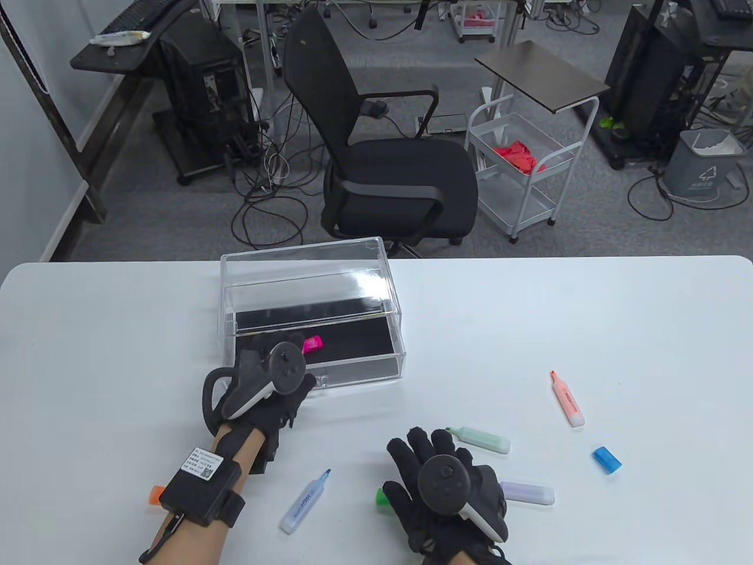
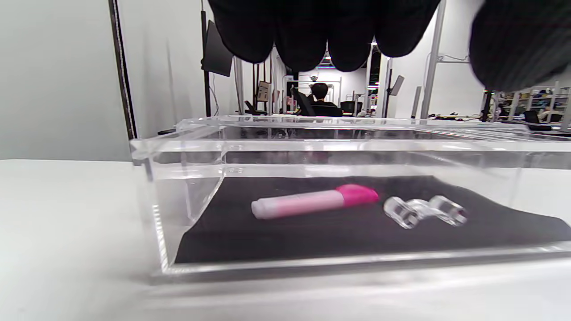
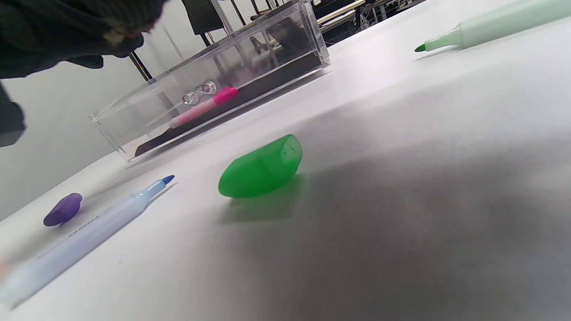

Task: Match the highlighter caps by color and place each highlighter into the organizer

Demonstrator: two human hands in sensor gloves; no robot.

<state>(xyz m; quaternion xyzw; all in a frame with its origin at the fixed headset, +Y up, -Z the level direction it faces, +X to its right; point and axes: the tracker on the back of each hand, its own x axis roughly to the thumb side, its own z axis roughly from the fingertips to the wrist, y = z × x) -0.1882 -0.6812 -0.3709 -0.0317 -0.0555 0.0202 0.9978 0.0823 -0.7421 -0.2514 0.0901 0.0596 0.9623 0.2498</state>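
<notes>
We see our left hand (image 1: 267, 376) at the near edge of the clear organizer (image 1: 312, 312), at about 10 o'clock on the worktop (image 1: 588, 318). In the left wrist view its fingers (image 2: 312, 31) hang loosely from the top edge, holding nothing. Below and beyond them the capped pink highlighter (image 2: 312, 201) lies flat on the organizer's black liner, well apart from the fingers, with a clear knob (image 2: 424, 210) just beside its cap at 3 o'clock.

Our right hand (image 1: 447, 488) rests near the bottom edge at 6 o'clock, its fingers (image 1: 412, 453) spread wide and straight, gripping nothing. The green cap (image 1: 383, 498) lies just beside the thumb side, at 9 o'clock of the hand; we cannot tell whether it touches the glove. The uncapped green highlighter (image 1: 479, 439) lies near the fingertips, at 1 o'clock, and the purple highlighter (image 1: 527, 492) shows at 3 o'clock, partly hidden by the hand.

The uncapped blue highlighter (image 1: 305, 503) lies between our forearms, at 9 o'clock of the green cap. An orange cap (image 1: 156, 495) shows just left of the left forearm. In the right wrist view a purple cap (image 3: 63, 209) lies beside the blue highlighter. The orange highlighter (image 1: 567, 400) lies uncapped at 3 o'clock on the worktop, with the blue cap (image 1: 607, 459) at 5 o'clock of it, both well apart from either hand.
</notes>
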